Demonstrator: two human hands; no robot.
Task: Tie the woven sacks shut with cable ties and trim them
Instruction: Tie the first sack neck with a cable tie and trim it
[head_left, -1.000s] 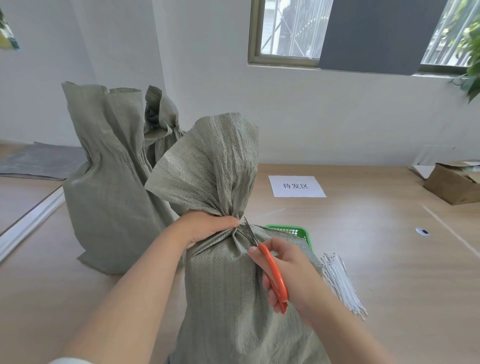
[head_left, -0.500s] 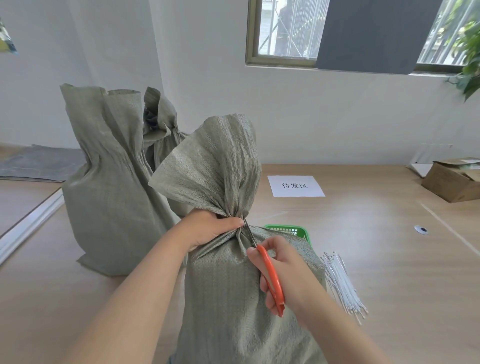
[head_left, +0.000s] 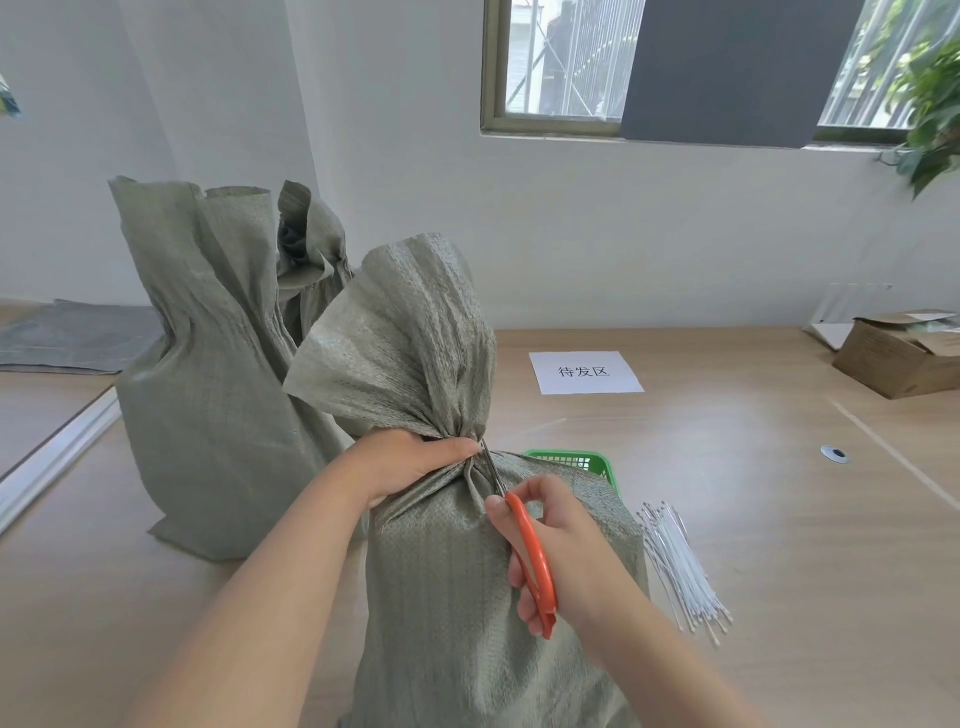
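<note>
- Though seen from the head view alone, plain at frame centre: front woven sack (head_left: 452, 597), upright on the table (head_left: 753, 493), neck bunched tight, top flaring above.
- Left hand (head_left: 410, 462) curled round that bunched neck, gripping it.
- Right hand (head_left: 566, 551) just below and right of the neck, fingers curled through the orange-handled scissors (head_left: 532, 561); blade tips up at the neck beside the left thumb. Tie at the neck too small to make out.
- Lower right: bundle of white cable ties (head_left: 680, 566) flat on the table, just beside the sack; green basket (head_left: 571, 460) half hidden behind it.
- Left of frame: second sack (head_left: 208, 389) upright, third sack (head_left: 306, 244) behind it.
- Right of centre: paper sign (head_left: 584, 371); far right, cardboard box (head_left: 898, 358).
</note>
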